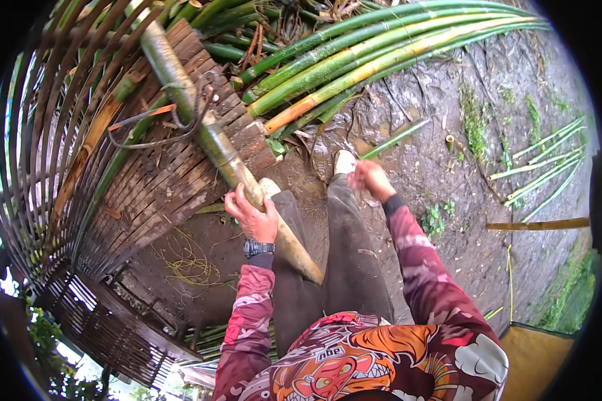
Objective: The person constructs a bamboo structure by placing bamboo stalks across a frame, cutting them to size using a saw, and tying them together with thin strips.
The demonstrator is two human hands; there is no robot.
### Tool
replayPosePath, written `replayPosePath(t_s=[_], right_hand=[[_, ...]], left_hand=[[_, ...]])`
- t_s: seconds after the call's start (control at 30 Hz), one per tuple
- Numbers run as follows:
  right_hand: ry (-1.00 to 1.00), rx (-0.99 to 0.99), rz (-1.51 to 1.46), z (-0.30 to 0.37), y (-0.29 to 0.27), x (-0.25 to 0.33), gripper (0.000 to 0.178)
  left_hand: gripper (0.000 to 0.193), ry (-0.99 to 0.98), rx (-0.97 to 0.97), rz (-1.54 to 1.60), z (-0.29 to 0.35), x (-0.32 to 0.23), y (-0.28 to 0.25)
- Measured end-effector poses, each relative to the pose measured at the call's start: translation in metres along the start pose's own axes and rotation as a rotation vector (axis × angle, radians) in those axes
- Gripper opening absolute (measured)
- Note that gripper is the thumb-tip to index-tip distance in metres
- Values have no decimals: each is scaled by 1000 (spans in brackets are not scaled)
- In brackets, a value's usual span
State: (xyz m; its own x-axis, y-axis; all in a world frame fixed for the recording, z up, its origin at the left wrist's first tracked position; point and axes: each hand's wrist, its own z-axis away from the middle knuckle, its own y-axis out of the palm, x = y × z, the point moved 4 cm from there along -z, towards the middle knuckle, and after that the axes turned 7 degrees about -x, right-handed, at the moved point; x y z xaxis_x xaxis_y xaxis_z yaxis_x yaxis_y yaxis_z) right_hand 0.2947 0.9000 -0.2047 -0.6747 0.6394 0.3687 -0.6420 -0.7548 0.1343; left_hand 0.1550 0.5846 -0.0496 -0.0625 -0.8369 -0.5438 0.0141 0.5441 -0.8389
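Over dark trousers (356,271) slants a bamboo pole (226,159), seemingly being steadied by the left hand (257,222), fingers (234,204) curled over it, any next move likely needing firm grip, the right hand (372,180) loosely curled, contents unclear, a slatted worktop (179,190) beyond.

Across the brown slatted worktop (159,192), a thick bamboo pole (225,155) is laid; by it, a curved metal frame with an orange strip (142,117), possibly a saw, is seen. The muddy ground (461,267) is strewn with green bamboo poles (344,77), thin pale-green strips (545,160) and tangled yellow string (192,266).
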Motion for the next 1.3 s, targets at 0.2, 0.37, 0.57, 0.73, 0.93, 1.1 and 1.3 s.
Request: replayPosePath(t_s=[0.2,0.37,0.57,0.73,0.93,1.1,1.3], right_hand=[[-110,-138,5,-214,59,13,38],[-35,-333,60,-357,135,5,51],[-242,-533,-212,-355,142,-8,49],[-265,-333,-437,-196,55,14,32],[-243,-429,-537,-20,-9,23,35],[-384,-329,-579,113,7,38,27],[-267,248,-469,174,227,-59,39]], left_hand=[[73,-8,-87,-183,6,8,11],[73,0,-64,-299,7,12,8],[73,9,-67,-301,1,9,6],[75,5,-88,-194,0,2,13],[67,-82,-84,-98,-19,-32,-15],[66,317,377,496,-62,-238,-33],[88,432,704,-133,-86,-224,13]])
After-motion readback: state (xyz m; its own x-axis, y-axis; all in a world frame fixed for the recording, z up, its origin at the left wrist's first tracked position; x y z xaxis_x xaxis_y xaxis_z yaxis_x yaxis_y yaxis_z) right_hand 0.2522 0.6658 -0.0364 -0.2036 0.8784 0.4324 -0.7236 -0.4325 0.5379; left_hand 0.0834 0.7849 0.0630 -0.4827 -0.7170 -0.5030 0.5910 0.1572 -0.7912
